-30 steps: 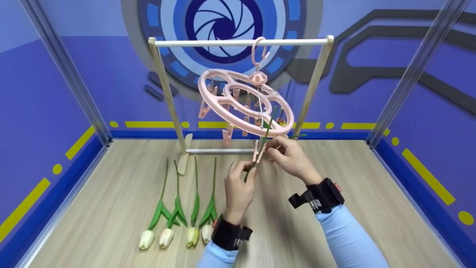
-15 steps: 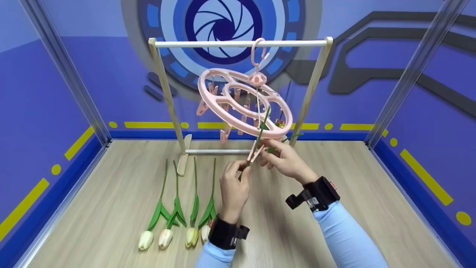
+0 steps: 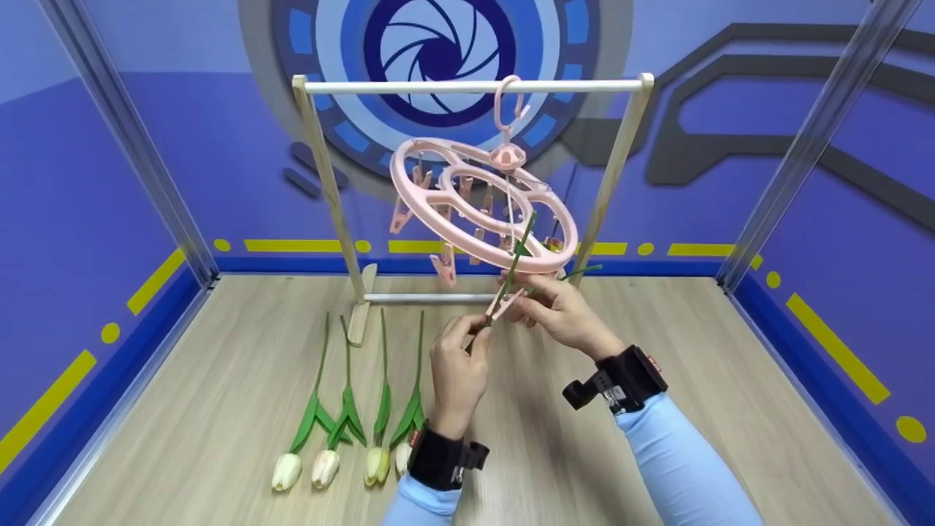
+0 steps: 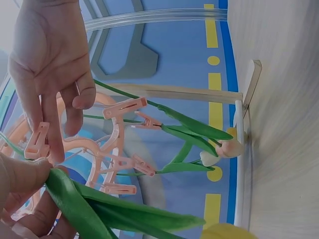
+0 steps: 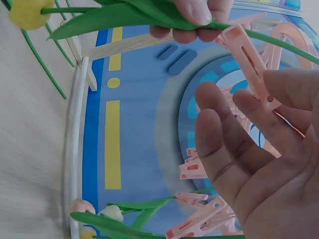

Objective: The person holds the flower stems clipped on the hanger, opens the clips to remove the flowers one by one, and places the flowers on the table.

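Observation:
My left hand pinches a yellow artificial tulip at the base of its green leaves. The tulip's stem points up and away, past the front rim of a pink round clip hanger. My right hand pinches one of the hanger's pink clothespins between thumb and fingers. That clothespin's mouth end lies against the stem, close to the left fingertips; whether it grips the stem I cannot tell. In the right wrist view the yellow bloom shows at the upper left.
The hanger hooks over a rack's white top bar. Other tulips hang from clothespins on its right side. Several free clothespins dangle at its left. A row of tulips lies on the table to the left.
Both hands have shifted slightly left and down with the tulip stem. The clothespin has tilted from near upright to a slant, its mouth end now at the stem. The hanger sways slightly.

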A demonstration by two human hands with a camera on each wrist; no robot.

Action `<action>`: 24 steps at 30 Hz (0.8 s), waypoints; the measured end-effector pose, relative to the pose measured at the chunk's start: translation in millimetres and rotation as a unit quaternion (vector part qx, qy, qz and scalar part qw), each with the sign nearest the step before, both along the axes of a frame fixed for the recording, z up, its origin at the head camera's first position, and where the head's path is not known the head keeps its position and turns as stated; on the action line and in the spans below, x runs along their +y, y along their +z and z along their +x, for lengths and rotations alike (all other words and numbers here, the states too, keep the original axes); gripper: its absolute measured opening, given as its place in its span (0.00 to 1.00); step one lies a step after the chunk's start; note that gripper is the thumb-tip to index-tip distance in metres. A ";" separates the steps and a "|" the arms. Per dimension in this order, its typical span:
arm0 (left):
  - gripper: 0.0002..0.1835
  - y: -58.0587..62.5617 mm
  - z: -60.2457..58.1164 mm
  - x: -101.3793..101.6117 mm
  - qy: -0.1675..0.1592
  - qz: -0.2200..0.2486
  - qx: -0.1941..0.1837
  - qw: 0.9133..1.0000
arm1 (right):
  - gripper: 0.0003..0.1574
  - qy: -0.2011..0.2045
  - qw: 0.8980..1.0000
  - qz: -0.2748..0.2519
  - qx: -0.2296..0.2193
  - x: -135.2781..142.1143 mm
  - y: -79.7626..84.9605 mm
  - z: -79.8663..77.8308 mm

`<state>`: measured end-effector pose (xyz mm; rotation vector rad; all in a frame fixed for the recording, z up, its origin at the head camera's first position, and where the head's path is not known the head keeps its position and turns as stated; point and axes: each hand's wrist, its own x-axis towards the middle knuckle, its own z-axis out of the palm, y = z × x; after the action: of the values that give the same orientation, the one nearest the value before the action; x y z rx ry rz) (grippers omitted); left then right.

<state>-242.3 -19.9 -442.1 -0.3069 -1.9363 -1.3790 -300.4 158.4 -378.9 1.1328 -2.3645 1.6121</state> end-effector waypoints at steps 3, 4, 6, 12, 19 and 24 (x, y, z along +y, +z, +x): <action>0.06 0.3 -0.3 -0.8 0.007 0.001 0.001 1.000 | 0.21 -0.006 1.000 -0.003 -0.001 1.4 -1.1 -0.8; 0.07 0.3 -0.3 -1.1 0.009 0.001 0.000 1.000 | 0.20 -0.007 1.000 -0.003 -0.002 1.8 -1.6 -1.0; 0.07 0.4 -0.1 -1.5 0.013 0.002 -0.004 1.000 | 0.20 -0.010 1.000 -0.004 -0.002 2.3 -2.5 -1.5; 0.06 0.5 0.2 -2.1 0.008 0.008 -0.009 1.000 | 0.18 -0.016 1.000 -0.010 -0.007 2.6 -2.2 -0.7; 0.06 1.4 1.1 -1.5 -0.001 0.012 -0.008 1.000 | 0.16 0.008 0.999 -0.034 -0.024 3.5 -1.2 0.6; 0.06 2.3 1.5 -0.8 -0.003 0.015 -0.009 1.000 | 0.15 0.011 0.999 -0.032 -0.012 4.8 -3.1 -0.8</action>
<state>-240.8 -20.7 -439.8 -0.2879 -1.9285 -1.4187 -301.3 163.3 -382.0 1.1368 -2.3044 1.7051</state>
